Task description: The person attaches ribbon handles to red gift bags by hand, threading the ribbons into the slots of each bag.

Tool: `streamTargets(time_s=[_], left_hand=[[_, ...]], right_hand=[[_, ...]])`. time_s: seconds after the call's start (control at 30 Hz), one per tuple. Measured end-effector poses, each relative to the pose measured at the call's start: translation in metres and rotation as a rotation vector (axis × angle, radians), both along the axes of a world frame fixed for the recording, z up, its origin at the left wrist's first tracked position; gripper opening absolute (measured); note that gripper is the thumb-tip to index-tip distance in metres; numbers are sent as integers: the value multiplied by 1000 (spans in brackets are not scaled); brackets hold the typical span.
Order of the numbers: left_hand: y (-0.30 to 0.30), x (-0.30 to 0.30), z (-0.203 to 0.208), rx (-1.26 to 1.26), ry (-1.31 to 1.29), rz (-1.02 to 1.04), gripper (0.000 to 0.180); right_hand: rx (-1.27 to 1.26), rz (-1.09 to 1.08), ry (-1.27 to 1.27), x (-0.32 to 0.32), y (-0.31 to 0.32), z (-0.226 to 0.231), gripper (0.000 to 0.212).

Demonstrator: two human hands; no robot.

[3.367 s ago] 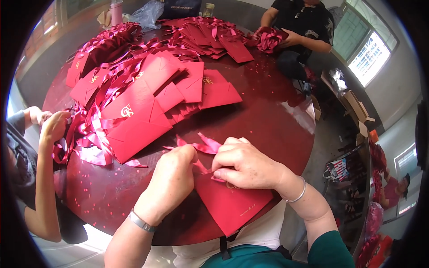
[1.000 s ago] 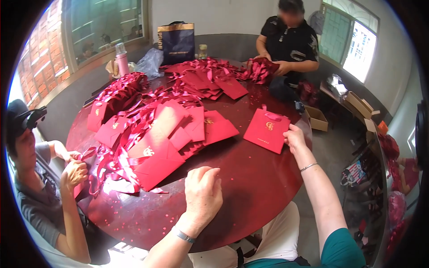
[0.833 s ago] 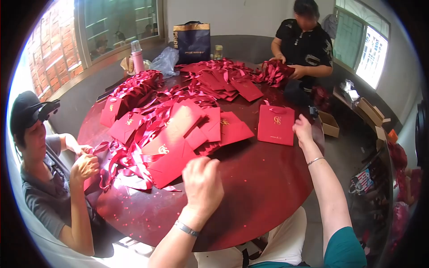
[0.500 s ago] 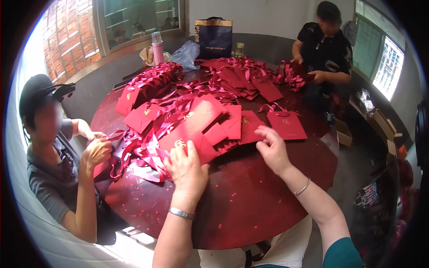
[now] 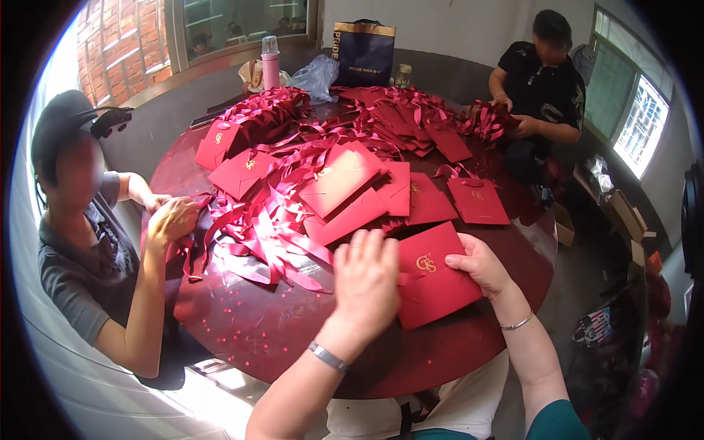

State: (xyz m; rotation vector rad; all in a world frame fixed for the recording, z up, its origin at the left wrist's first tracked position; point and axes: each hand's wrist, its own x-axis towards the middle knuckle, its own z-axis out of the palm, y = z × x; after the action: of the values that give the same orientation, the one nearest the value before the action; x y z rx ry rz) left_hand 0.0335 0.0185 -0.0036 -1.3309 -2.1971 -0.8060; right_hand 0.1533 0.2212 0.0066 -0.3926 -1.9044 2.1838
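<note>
A flat red gift bag [image 5: 440, 290] with a gold emblem is held over the table's near side. My right hand [image 5: 480, 265] grips its right edge, thumb on the front and fingers behind. My left hand [image 5: 369, 282] is at the bag's left edge, fingers stretched out; its thumb is partly hidden, and a short piece of ribbon [image 5: 411, 279] shows beside it. Just beyond lies a heap of similar red bags [image 5: 341, 180] with loose pink-red ribbons [image 5: 268, 238] trailing to the left. One more bag [image 5: 478, 200] rests alone to the right of the heap.
The round dark-red table [image 5: 293, 352] has small red specks on it. A person [image 5: 88, 242] at left handles ribbon; another person [image 5: 543, 88] works at the far right. At the back stand a pink bottle [image 5: 270, 70], a plastic bag [image 5: 315, 79], a dark shopping bag [image 5: 363, 55] and a jar [image 5: 403, 75].
My right hand has taken hold of a red bag and brought it nearer to me. My left hand has moved right, from the heap to that bag's left edge.
</note>
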Motion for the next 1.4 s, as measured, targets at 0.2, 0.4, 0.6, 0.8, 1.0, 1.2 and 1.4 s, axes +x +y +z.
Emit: streamTargets(time_s=[0.2,0.4,0.6,0.8,1.0,1.2,1.4], left_hand=[[-11,-25,-18,-283,1,159,9],[-11,-42,-15,-17,-34,207,8],[-19,-32,15,613,-275,188,1],[3,9,40,463,-423,-236,4],[9,32,72,394,-347,-365,7],[-22,26,75,-60,-1007,-451,18],[-46,24,48,-197,-1081,-393,18]], right_hand=[[24,6,-69,16,24,-7,56],[131,0,-64,26,20,-11,67],[885,-222,-244,31,11,-19,69],[515,-94,-10,30,-32,9,61],[317,-111,382,25,-77,24,40],[-45,-155,229,49,-52,37,17],[103,-225,140,68,-13,30,16]])
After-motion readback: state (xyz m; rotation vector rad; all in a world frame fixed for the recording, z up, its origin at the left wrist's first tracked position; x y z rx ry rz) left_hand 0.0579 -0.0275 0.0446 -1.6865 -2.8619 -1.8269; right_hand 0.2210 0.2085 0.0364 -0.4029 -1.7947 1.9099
